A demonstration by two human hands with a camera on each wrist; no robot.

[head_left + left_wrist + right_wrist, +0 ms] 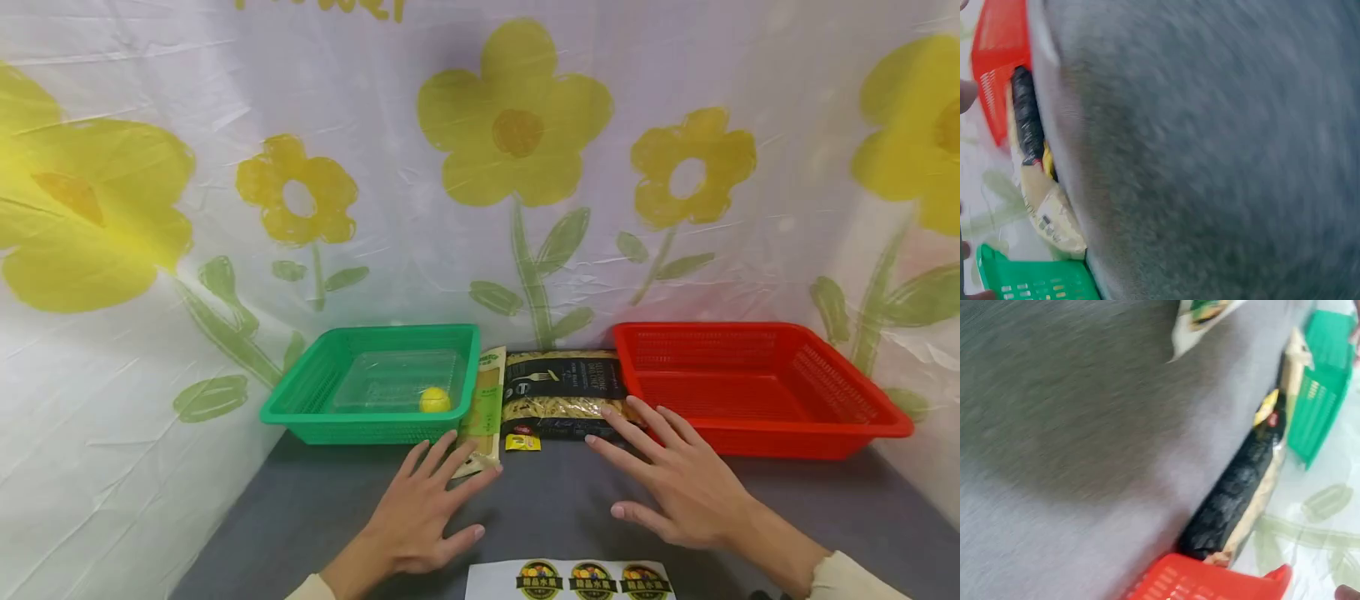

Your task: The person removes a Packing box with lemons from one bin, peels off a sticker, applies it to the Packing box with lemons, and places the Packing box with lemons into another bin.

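Note:
Both hands lie flat with spread fingers on the grey table (pixel 315 508). My left hand (pixel 431 500) has its fingertips at the near end of a tall green and tan packet (pixel 483 400) that leans against the green basket (pixel 300 400). My right hand (pixel 667 479) reaches its fingertips to the front edge of a black pasta bag (pixel 558 383) lying between the two baskets. A small yellow sachet (pixel 522 442) lies between the hands. The black bag (pixel 1235 500) and the yellow sachet (pixel 1266 407) show blurred in the right wrist view. Neither hand holds anything.
The green basket holds a clear plastic tray (pixel 393 379) and a small yellow ball (pixel 434 400). An empty red basket (pixel 832 417) stands at the right. A white sheet of round stickers (pixel 570 581) lies at the table's near edge. A flowered cloth (pixel 517 167) hangs behind.

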